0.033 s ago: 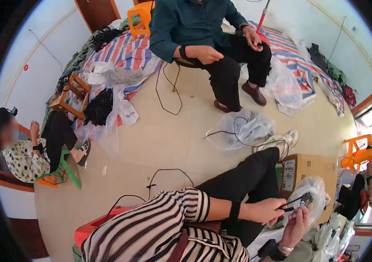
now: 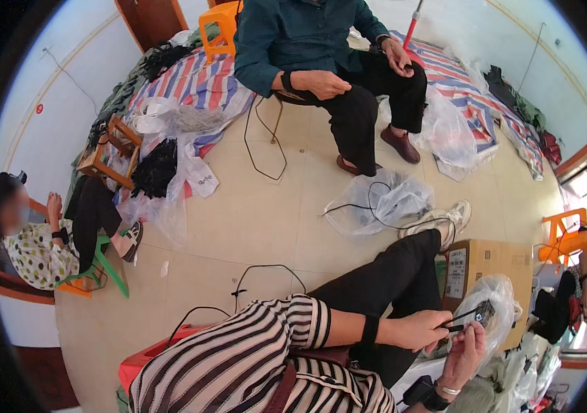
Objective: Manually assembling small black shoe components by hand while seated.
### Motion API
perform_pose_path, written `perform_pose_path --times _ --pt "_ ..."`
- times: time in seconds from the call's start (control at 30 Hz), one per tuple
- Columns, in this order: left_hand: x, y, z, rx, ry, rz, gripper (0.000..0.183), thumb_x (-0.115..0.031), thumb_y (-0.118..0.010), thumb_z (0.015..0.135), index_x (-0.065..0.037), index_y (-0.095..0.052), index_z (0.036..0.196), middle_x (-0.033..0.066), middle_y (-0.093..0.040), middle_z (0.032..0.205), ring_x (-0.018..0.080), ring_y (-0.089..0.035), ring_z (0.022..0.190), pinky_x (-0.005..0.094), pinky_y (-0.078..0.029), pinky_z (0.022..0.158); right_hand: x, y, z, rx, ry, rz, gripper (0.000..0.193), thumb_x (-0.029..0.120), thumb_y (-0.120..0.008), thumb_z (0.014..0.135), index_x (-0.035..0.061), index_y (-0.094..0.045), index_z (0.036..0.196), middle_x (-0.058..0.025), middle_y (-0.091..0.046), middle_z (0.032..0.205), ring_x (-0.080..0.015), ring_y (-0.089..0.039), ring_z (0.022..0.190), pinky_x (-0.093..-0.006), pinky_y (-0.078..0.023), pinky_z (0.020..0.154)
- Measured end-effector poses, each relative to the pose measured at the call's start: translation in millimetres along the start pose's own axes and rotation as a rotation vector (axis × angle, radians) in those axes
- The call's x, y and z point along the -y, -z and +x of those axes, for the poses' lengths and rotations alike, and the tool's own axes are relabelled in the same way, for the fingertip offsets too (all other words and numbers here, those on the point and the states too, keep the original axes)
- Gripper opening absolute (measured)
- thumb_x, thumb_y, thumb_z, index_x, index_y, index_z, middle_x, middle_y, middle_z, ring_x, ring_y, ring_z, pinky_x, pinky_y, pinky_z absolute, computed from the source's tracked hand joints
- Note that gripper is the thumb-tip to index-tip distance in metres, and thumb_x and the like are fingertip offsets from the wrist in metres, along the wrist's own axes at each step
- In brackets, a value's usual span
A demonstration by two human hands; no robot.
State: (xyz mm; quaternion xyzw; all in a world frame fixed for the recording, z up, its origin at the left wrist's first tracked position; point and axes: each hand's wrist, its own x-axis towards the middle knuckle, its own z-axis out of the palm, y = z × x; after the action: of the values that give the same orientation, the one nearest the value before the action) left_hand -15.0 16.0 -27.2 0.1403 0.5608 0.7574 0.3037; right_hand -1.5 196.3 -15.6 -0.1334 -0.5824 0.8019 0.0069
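Note:
Between my two hands runs a thin black cord, one loop of it stretched toward the bag. My left hand is closed on one end, its fingertips pinching the cord. With thumb and fingers bent together, my right hand grips the short dark end just beside it. A small shiny piece shows near the right fingertips; its kind is too small to tell. Right behind the hands, a clear plastic bag with dark small contents sits against a cardboard box.
Past my crossed legs, a clear plastic bag with a black cable lies on the floor. Opposite me a person in a dark green shirt sits; another sits on a green stool at left. An orange stool stands at right.

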Motion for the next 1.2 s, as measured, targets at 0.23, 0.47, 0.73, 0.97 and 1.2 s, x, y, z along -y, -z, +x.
perform_pose_path --times 0.23,0.47,0.73,0.97,1.2 --pt "-1 10 -13 -0.206 -0.131 0.155 0.012 -0.014 -0.047 0.093 -0.003 -0.052 0.096 0.0029 -0.054 0.062 0.0109 -0.053 0.052 0.0272 -0.045 0.048 2 -49 -17 -0.026 -0.048 -0.052 0.025 0.004 -0.055 0.088 -0.0044 -0.058 0.111 -0.0095 -0.063 0.099 -0.012 -0.061 0.079 -0.0223 -0.05 0.069" --pt "-27 13 -20 0.003 0.004 0.061 0.013 -0.017 -0.044 0.097 -0.006 -0.05 0.099 0.0011 -0.054 0.063 0.0033 -0.042 0.043 0.0175 -0.032 0.038 8 -46 -30 0.005 0.142 0.012 0.022 0.002 -0.054 0.088 -0.0041 -0.059 0.109 -0.0098 -0.065 0.093 -0.0099 -0.061 0.074 -0.0231 -0.052 0.066" --pt "-21 5 -21 0.001 0.029 0.103 0.013 -0.017 -0.044 0.097 -0.007 -0.051 0.1 0.0003 -0.053 0.062 0.0027 -0.04 0.043 0.0169 -0.031 0.039 13 -38 -41 -0.048 0.209 -0.075 0.019 0.002 -0.055 0.088 -0.003 -0.061 0.105 -0.0108 -0.067 0.093 -0.0088 -0.06 0.073 -0.0217 -0.051 0.066" --pt "-13 3 -22 0.057 -0.064 0.114 0.012 -0.016 -0.045 0.097 -0.007 -0.051 0.102 -0.0009 -0.053 0.062 0.0015 -0.04 0.046 0.0165 -0.03 0.041 7 -41 -44 -0.007 0.187 -0.174 0.016 0.003 -0.054 0.089 -0.0017 -0.063 0.102 -0.0077 -0.067 0.09 -0.0079 -0.06 0.073 -0.0203 -0.048 0.066" --pt "-14 6 -25 -0.039 -0.066 0.283 0.009 -0.012 -0.047 0.094 -0.005 -0.052 0.096 0.0006 -0.054 0.065 0.0043 -0.045 0.051 0.0203 -0.035 0.045 -8 -48 -46 -0.029 0.282 -0.355 0.019 0.003 -0.052 0.091 -0.0003 -0.064 0.104 -0.0047 -0.066 0.09 -0.0083 -0.059 0.073 -0.0203 -0.048 0.067"
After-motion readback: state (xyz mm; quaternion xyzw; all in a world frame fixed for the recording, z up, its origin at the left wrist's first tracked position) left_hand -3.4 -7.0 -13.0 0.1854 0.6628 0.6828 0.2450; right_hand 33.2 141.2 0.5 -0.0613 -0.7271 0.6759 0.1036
